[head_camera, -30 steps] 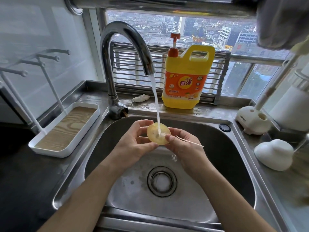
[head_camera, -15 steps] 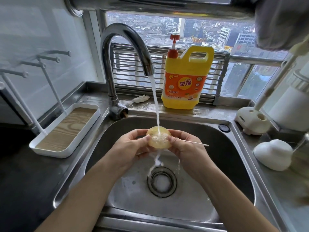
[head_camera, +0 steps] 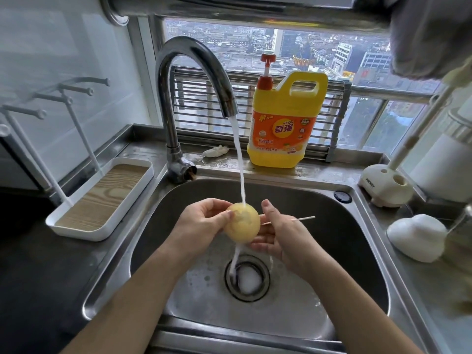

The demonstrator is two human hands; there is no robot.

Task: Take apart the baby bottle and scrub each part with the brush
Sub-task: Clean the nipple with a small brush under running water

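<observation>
Label on yellow detergent jug [head_camera: 286, 111]: "KEON", "奇强", "1.02千克". Print on white stand [head_camera: 383, 192] illegible.

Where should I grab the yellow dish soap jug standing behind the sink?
Take the jug by the loop handle moulded into its top, beside the red pump. It stands upright with the handle's opening facing you, so reach from the front and hook fingers through.

Open sink basin [head_camera: 332, 238] below; faucet spout [head_camera: 204, 62], detergent jug [head_camera: 286, 129] behind.
</observation>
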